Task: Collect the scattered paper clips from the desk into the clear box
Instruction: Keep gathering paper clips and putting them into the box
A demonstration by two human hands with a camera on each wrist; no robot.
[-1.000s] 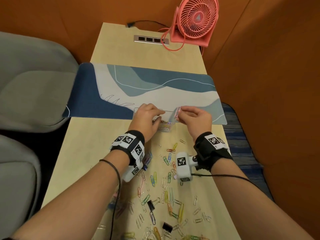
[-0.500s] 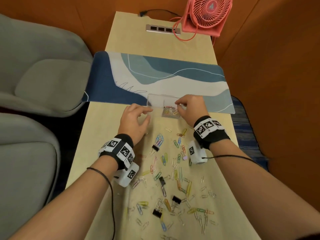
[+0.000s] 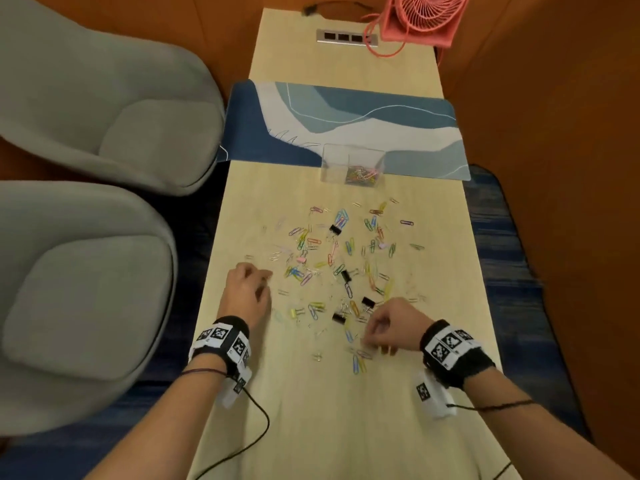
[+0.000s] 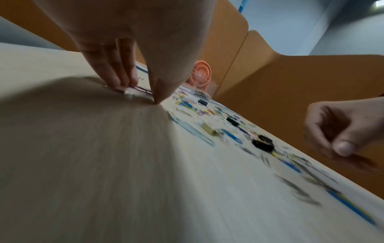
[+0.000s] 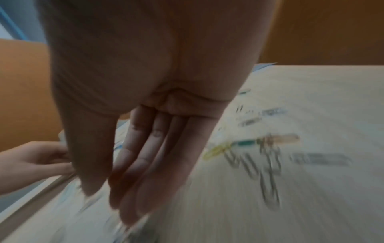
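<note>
The clear box [image 3: 353, 166] stands at the near edge of the desk mat with a small heap of coloured clips in it. Many coloured paper clips [image 3: 341, 258] and a few black binder clips [image 3: 367, 301] lie scattered across the wooden desk [image 3: 311, 410] between the box and me. My left hand [image 3: 265, 280] is at the left edge of the scatter. In the left wrist view its thumb and fingers pinch a paper clip [image 4: 141, 89] against the desk. My right hand [image 3: 372, 336] hovers over clips at the near right; it is blurred, its fingers [image 5: 133, 189] pointing down.
A blue and white desk mat [image 3: 346, 123] lies across the desk behind the box. A pink fan [image 3: 419, 19] and a socket strip [image 3: 346, 37] are at the far end. Grey seats [image 3: 104, 140] stand left; orange walls close in on the right.
Both hands have left the clear box and drawn back toward me to the scattered clips. The box now stands alone at the mat's edge.
</note>
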